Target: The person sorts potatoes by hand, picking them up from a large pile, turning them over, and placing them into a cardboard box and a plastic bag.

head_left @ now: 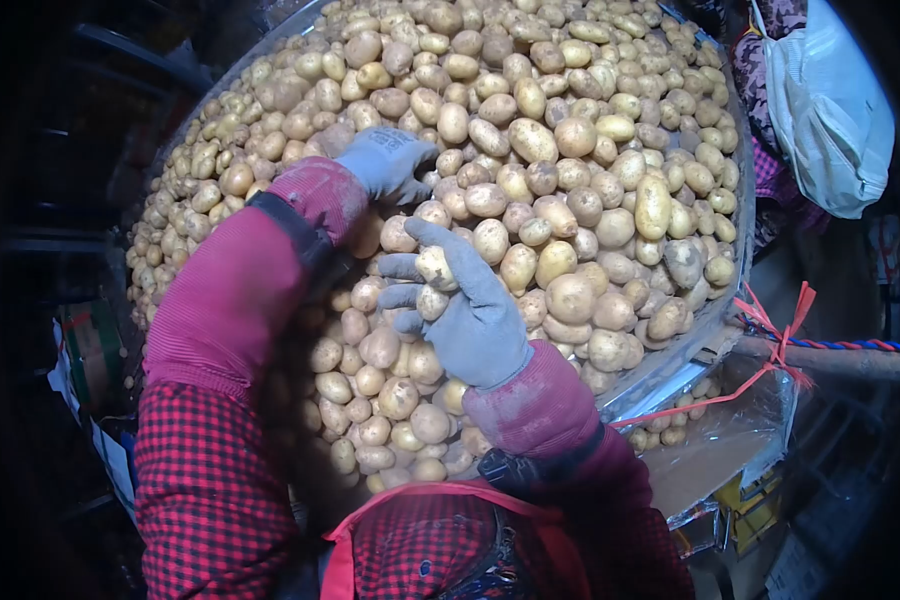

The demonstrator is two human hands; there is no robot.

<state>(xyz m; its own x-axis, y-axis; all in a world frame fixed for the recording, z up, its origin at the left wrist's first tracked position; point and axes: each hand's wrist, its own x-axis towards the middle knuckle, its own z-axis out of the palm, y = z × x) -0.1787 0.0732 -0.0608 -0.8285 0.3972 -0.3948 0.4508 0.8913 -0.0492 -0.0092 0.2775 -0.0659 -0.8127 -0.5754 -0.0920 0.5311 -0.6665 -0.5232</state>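
Note:
Gloved in grey, my left hand (388,165) reaches over the heap of potatoes (570,135), its fingers curled down at the potatoes; whether it grips one is hidden. My right hand (470,310), in a grey glove too, is turned palm up nearer my body, with its fingers curled around small potatoes (434,268). Two of them show between its thumb and fingers. More potatoes lie below and around both hands.
A metal rim (660,385) edges the heap at the right. Red string (785,345) is tied to a pole there. A white bag (830,110) hangs at the upper right, beside a person's patterned clothing. Potatoes also show under clear plastic at the lower right.

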